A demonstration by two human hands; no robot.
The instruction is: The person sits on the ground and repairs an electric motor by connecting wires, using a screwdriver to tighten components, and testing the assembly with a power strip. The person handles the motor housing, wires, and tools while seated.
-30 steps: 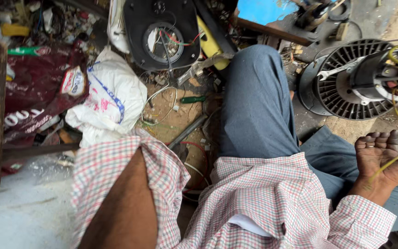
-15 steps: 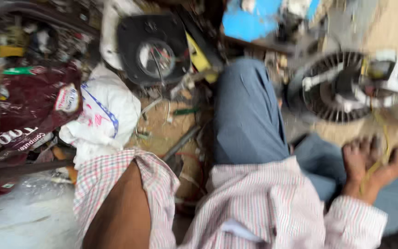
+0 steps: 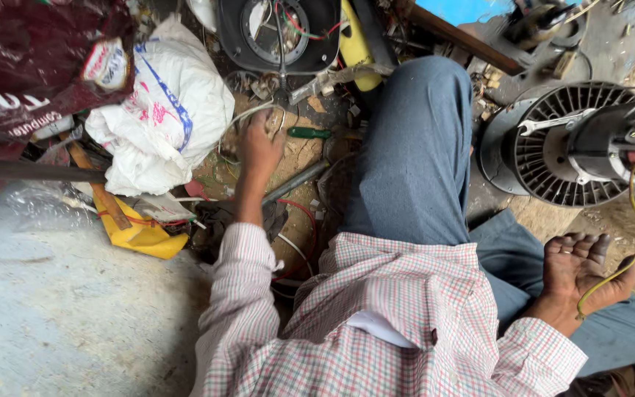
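My left hand reaches forward over the dirt floor, its fingers down among loose white and red wires. A green-handled screwdriver lies just to its right and a grey metal rod just behind it. Whether it grips anything is hidden. My right hand rests palm up on my thigh with its fingers loosely spread. A yellow wire runs from the finned round motor down across that palm. A spanner lies on the motor.
A white plastic bag and a maroon bag lie at the left. A black round housing sits at the top. A yellow plastic piece lies by the pale concrete slab. My bent knee in blue trousers fills the middle.
My left arm has stretched forward from close to my body, and the hand now lies on the clutter by the screwdriver. The view has shifted. My right hand stays on my thigh.
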